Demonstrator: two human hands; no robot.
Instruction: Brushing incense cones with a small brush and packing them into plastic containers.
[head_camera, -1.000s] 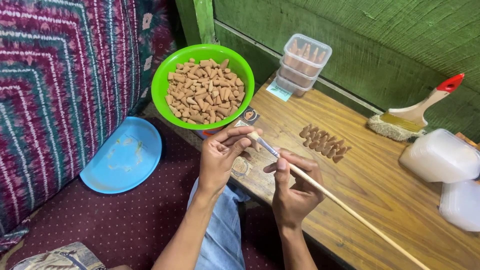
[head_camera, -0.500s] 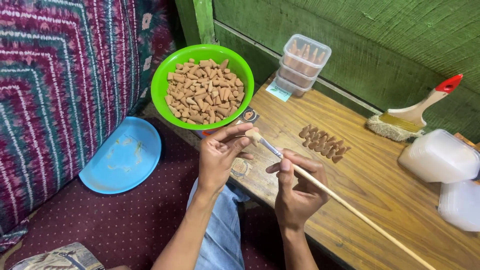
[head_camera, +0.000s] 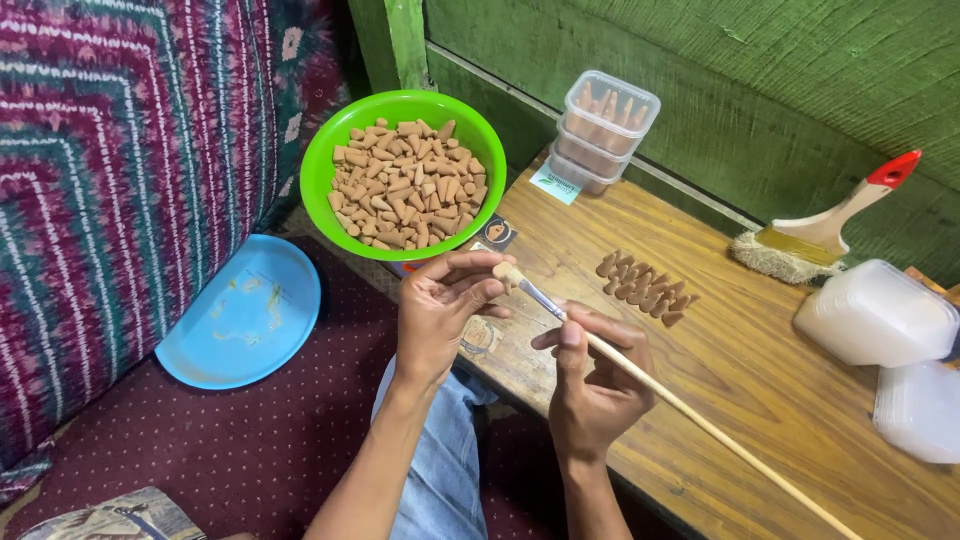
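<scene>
Cone (head_camera: 508, 272) sits pinched at the fingertips of the left hand (head_camera: 440, 315), held just past the counter's (head_camera: 740, 390) near edge, below the green bowl (head_camera: 325, 165). Right hand (head_camera: 595, 385) is closed around a long thin brush (head_camera: 690, 412), metal ferrule and tip touching the cone. Step in hand looks like brushing or coating a single cone, one at a time. Bowl is full of the same tan cones, so the stock looks mostly undone; a small cluster of darker cones (head_camera: 645, 285) lies in rows on the counter near the middle, apart from both hands. My read: next move calls for turning the cone between the fingers so the brush covers all sides, light pressure only, the piece is small and could slip or crumble. Stack of clear lidded tubs (head_camera: 605, 130) holding more cones stands at the back against the green wall. Wide paintbrush with red-tipped handle (head_camera: 815, 235) lies to the right, next to white plastic containers (head_camera: 880, 315). Blue plate (head_camera: 245, 315) rests on the maroon seat at left, not in use.
</scene>
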